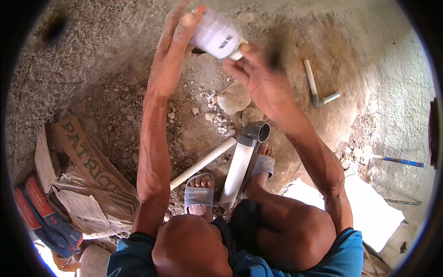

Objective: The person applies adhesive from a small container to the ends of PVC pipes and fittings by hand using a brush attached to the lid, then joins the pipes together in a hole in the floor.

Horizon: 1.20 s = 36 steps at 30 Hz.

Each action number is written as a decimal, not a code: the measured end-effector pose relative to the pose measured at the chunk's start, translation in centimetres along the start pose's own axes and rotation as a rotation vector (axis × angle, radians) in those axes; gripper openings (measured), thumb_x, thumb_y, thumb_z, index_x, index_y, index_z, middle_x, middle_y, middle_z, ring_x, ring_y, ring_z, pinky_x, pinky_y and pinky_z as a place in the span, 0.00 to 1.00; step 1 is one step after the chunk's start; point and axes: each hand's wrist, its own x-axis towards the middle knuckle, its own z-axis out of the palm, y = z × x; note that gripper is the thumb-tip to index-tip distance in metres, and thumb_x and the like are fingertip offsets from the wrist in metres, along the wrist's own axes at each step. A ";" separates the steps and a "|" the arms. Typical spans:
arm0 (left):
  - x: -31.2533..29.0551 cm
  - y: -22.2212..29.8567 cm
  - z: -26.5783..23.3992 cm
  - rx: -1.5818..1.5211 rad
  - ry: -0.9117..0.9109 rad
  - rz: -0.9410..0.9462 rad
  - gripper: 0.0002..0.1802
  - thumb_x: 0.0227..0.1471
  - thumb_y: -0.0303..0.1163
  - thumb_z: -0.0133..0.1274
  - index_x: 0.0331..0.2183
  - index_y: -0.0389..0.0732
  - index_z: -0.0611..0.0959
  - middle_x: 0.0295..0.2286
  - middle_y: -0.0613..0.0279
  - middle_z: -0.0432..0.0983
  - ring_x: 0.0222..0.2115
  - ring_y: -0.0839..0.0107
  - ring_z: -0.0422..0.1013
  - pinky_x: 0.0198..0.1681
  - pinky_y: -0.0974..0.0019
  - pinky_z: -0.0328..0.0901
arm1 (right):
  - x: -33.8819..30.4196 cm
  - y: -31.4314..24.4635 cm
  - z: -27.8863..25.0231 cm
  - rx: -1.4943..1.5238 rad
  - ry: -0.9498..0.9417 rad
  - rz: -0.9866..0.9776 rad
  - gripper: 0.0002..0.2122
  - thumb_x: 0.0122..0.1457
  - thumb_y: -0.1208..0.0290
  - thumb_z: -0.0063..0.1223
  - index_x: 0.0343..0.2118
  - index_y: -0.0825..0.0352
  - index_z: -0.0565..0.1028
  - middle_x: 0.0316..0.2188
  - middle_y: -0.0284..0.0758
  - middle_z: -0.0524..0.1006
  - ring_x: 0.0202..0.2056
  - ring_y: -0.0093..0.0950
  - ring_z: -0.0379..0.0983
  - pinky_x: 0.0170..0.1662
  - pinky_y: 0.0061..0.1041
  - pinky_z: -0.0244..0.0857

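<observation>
A white plastic bottle [216,36] is held up at the top of the head view, tilted, with orange at its upper left end. My left hand [177,39] is closed round that end. At the lower right end, the fingers of my right hand [265,76] pinch the white cap [239,51]; the hand is slightly smeared by motion. Whether the cap is loose cannot be seen. Below, between my feet, a thick white pipe [236,171] leans upward, with a grey elbow fitting [255,132] on its upper end.
A thinner white pipe [203,162] lies beside my left foot. Farther right rests a thin pipe with an elbow [311,81]. Stones [234,98] and rubble cover the dirt floor. A torn brown sack [94,161] is at left, a brightly lit white sheet [374,217] at right.
</observation>
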 end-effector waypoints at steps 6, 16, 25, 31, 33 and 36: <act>0.6 1.2 -1.3 0.306 -0.143 -0.306 0.47 0.50 0.76 0.45 0.50 0.42 0.80 0.31 0.56 0.80 0.33 0.68 0.78 0.34 0.63 0.74 | -0.7 -2.9 -0.5 -1.286 -0.107 -0.703 0.19 0.63 0.64 0.58 0.54 0.69 0.73 0.42 0.39 0.77 0.43 0.31 0.77 0.46 0.29 0.74; -0.4 1.6 -0.6 0.367 -0.174 0.404 0.37 0.48 0.56 0.66 0.53 0.43 0.78 0.45 0.55 0.73 0.47 0.63 0.72 0.48 0.61 0.69 | -1.7 -0.5 -1.2 0.206 -0.046 0.455 0.22 0.66 0.53 0.53 0.48 0.70 0.74 0.32 0.38 0.79 0.28 0.26 0.76 0.34 0.23 0.72; -1.8 -1.6 0.6 0.184 0.249 0.064 0.37 0.54 0.66 0.54 0.49 0.44 0.79 0.30 0.66 0.76 0.30 0.75 0.73 0.30 0.73 0.69 | -1.5 -2.5 -1.6 -0.441 0.047 0.097 0.22 0.59 0.56 0.63 0.47 0.70 0.76 0.35 0.36 0.80 0.38 0.24 0.78 0.40 0.23 0.73; -3.7 -6.0 0.5 -0.163 0.171 -0.472 0.37 0.57 0.68 0.46 0.44 0.41 0.81 0.23 0.66 0.73 0.19 0.79 0.66 0.22 0.74 0.63 | -5.3 -6.2 -6.4 -0.857 0.153 -0.136 0.22 0.58 0.65 0.65 0.55 0.65 0.75 0.43 0.37 0.79 0.46 0.26 0.76 0.50 0.23 0.70; -4.6 -7.1 1.5 -0.256 0.151 -0.539 0.37 0.58 0.66 0.46 0.43 0.39 0.81 0.23 0.66 0.73 0.19 0.79 0.66 0.22 0.74 0.63 | -6.3 -6.2 -7.7 -0.784 0.189 -0.084 0.23 0.58 0.65 0.65 0.55 0.67 0.75 0.43 0.37 0.79 0.47 0.25 0.75 0.51 0.24 0.68; -5.4 -8.2 3.5 -0.329 0.100 -0.654 0.30 0.62 0.62 0.45 0.40 0.42 0.80 0.23 0.68 0.76 0.21 0.79 0.69 0.22 0.74 0.65 | -8.3 -6.4 -9.0 -0.680 0.256 -0.007 0.23 0.58 0.65 0.65 0.55 0.68 0.75 0.43 0.36 0.79 0.47 0.25 0.75 0.52 0.25 0.67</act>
